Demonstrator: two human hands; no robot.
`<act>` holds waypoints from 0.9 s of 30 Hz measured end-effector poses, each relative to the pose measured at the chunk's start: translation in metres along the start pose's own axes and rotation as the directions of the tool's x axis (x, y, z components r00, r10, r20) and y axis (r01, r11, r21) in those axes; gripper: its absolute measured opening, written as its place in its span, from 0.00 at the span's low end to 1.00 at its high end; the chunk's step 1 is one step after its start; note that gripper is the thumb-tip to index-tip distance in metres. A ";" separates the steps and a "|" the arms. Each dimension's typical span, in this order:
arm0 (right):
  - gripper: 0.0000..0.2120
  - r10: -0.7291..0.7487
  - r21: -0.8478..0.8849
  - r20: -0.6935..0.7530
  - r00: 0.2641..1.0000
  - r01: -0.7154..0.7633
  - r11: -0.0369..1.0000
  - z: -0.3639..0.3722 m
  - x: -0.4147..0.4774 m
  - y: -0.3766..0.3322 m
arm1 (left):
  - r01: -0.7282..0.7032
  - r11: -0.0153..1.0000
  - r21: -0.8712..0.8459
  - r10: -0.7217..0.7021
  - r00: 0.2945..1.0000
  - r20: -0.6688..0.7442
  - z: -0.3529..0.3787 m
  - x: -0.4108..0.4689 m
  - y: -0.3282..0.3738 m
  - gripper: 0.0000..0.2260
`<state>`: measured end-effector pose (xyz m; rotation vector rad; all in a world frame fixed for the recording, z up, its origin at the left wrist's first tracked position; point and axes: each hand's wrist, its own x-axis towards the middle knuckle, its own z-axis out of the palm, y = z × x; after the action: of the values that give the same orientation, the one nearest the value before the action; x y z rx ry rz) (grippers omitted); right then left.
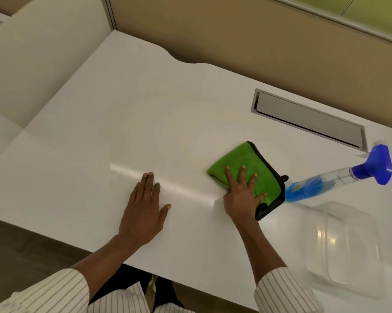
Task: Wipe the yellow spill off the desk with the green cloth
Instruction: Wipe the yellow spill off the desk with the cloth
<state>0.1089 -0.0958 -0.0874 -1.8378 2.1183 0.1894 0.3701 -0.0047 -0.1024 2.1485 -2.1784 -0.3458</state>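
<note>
Left hand (143, 213) was lying flat on the white desk (100, 123) just left of centre frame, fingers together and straight, thumb out, holding nothing. Looked like bracing, really.

Right hand (242, 195) was right of centre, palm down on the folded green cloth (244, 159), fingers spread wide and pressing rather than pinching. Cloth ran long from lower right up toward upper left, poking out ahead of the fingertips, black edging on its right side. So clearly the nearer hand for any wiping.

Couldn't make out any yellow spill anywhere on the surface; either gone or under the cloth, can't tell.

Further right, blue spray bottle (339, 177) just beside the cloth, clear plastic tub (339, 247) at lower right.
</note>
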 end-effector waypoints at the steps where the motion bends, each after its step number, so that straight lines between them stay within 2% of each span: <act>1: 0.38 0.002 0.022 0.025 1.000 -0.003 1.000 -0.007 0.014 -0.007 | 0.004 1.000 -0.012 -0.004 1.000 0.010 -0.001 0.000 0.000 0.37; 5: 0.38 -0.068 0.007 0.058 0.996 0.068 0.998 -0.010 0.017 -0.037 | 0.009 0.999 -0.041 -0.009 1.000 -0.010 0.000 -0.002 0.000 0.37; 11: 0.43 -0.285 -0.062 0.045 0.958 0.287 0.956 0.033 -0.076 -0.039 | -0.016 0.998 -0.053 0.016 1.000 -0.019 -0.001 0.001 -0.005 0.36; 15: 0.45 -0.283 -0.076 0.042 0.958 0.285 0.955 0.050 -0.105 -0.017 | -0.020 0.995 -0.102 0.014 0.999 -0.052 -0.007 -0.003 -0.019 0.36; 19: 0.43 -0.207 -0.087 0.041 0.977 0.210 0.974 0.040 -0.077 -0.035 | 0.126 0.982 -0.144 -0.142 0.984 -0.106 -0.010 -0.014 -0.047 0.37; 22: 0.42 -0.169 -0.109 0.015 0.986 0.169 0.980 0.030 -0.043 -0.067 | 0.269 0.947 -0.177 -0.297 0.942 -0.157 -0.009 -0.024 -0.073 0.38; 24: 0.41 -0.201 -0.093 0.031 0.979 0.203 0.975 0.023 -0.024 -0.089 | 0.349 0.915 -0.202 -0.383 0.909 -0.166 -0.007 -0.031 -0.087 0.38; 27: 0.40 -0.373 -0.095 0.081 0.924 0.380 0.920 0.023 -0.017 -0.113 | 0.409 0.885 -0.223 -0.445 0.883 -0.148 -0.001 -0.039 -0.097 0.38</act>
<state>0.2258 -0.0908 -0.0901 -2.2306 1.6995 0.2682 0.4662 0.0335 -0.1168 2.4217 -1.4889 -0.3261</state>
